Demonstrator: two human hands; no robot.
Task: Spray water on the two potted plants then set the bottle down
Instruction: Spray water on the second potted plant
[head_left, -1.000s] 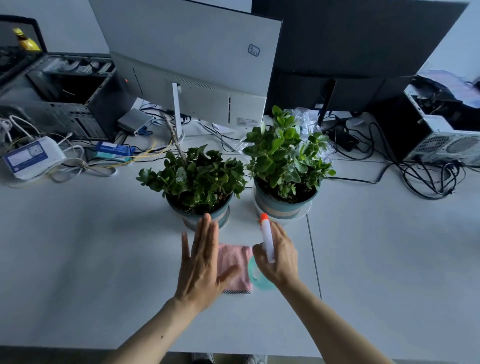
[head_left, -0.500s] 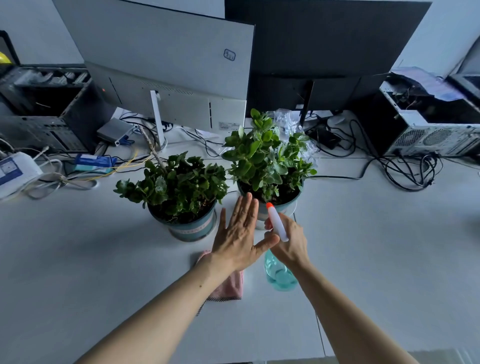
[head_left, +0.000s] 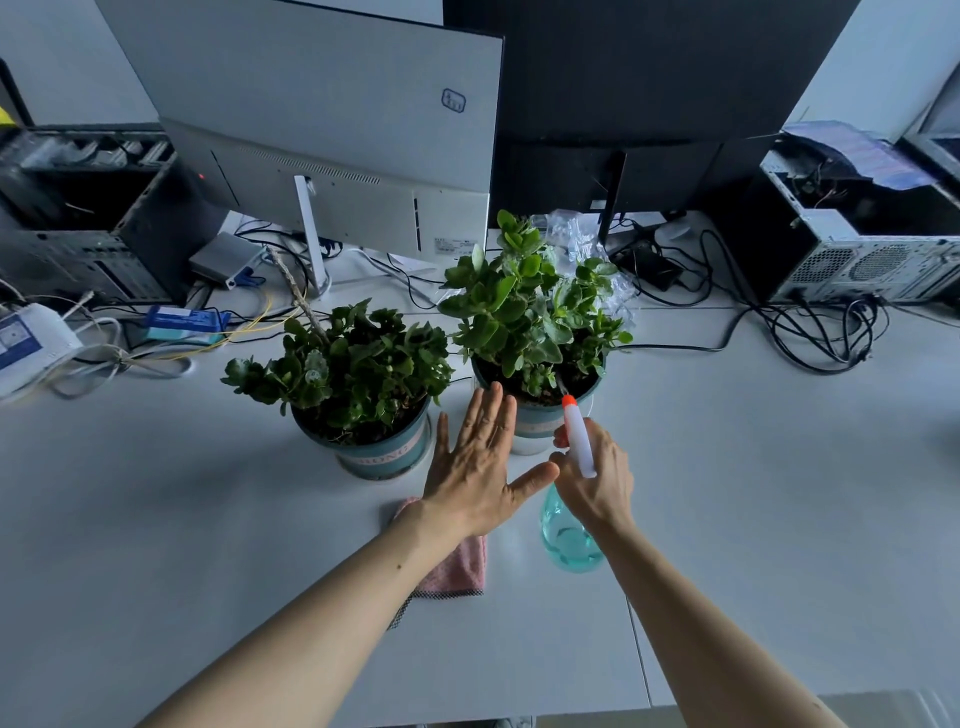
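Two leafy green plants stand side by side on the white desk. The left plant (head_left: 348, 364) is low and wide in a teal pot. The right plant (head_left: 524, 306) is taller, in a matching pot. My right hand (head_left: 597, 478) grips a spray bottle (head_left: 569, 545) with a clear teal body and a white head with an orange nozzle, which points at the right pot's soil. My left hand (head_left: 478, 462) is flat with fingers spread, hovering between the two pots, its fingertips at the right pot's rim.
A pink cloth (head_left: 452, 571) lies under my left forearm. Behind the plants stand a white monitor (head_left: 332, 119) and a black monitor (head_left: 649, 78). Open computer cases sit far left (head_left: 83, 218) and far right (head_left: 857, 228), with tangled cables (head_left: 821, 338) around them.
Both hands moved forward from over the cloth toward the right pot. The bottle lifted and tilted so its nozzle reaches the pot's rim. The view shifted closer.
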